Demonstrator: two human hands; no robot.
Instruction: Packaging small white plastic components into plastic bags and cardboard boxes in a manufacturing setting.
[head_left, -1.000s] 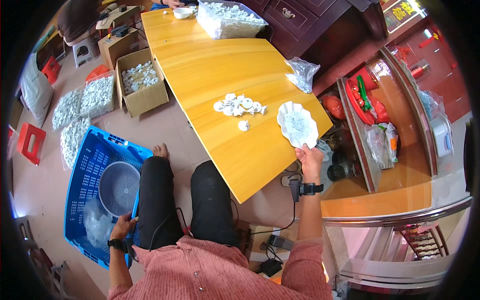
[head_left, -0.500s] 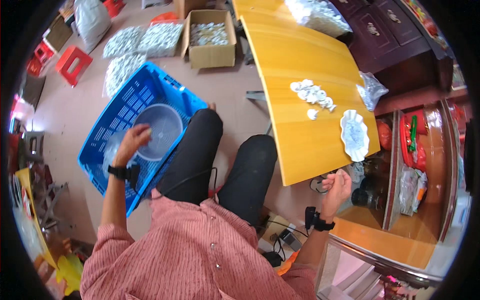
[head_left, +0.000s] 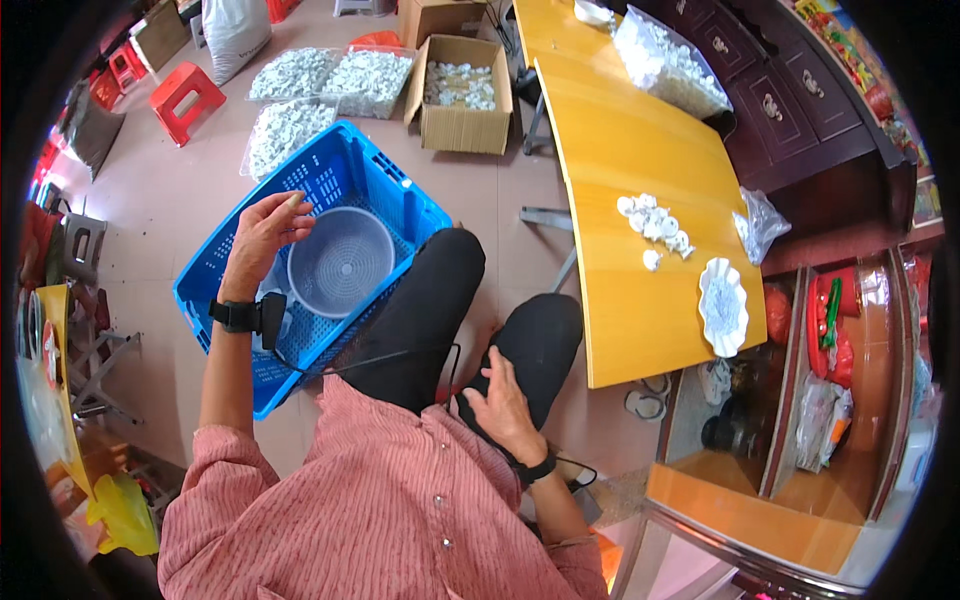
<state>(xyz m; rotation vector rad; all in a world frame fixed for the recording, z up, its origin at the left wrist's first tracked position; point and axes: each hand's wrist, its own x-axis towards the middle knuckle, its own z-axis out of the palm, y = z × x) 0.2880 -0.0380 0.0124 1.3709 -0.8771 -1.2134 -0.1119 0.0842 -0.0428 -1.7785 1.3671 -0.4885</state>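
Note:
My left hand (head_left: 265, 240) is raised over the blue plastic crate (head_left: 240, 215) beside my left leg. Its fingers are bent together toward the thumb; whatever they may pinch is too small to make out. Inside the crate sits a round translucent plastic basin (head_left: 342, 262) with a perforated-looking base, next to a clear bag partly hidden by my wrist. Over my right thigh, my right hand (head_left: 503, 405) is open, fingers apart, with nothing seen in it. A pile of small white round pieces (head_left: 655, 222) and a scalloped white dish (head_left: 722, 308) lie on the yellow table (head_left: 625, 345).
Bags of white pieces (head_left: 290, 135) lie on the floor beyond the crate, beside an open cardboard box (head_left: 462, 125). A red stool (head_left: 187, 100) stands at the far left. Another filled bag (head_left: 670, 65) rests on the table's far end. A glass-fronted cabinet (head_left: 780, 470) is at right.
My right hand has moved left from beside the table's near corner to over my thigh, its fingers spreading. My left hand has shifted slightly farther out above the crate. The view has shifted.

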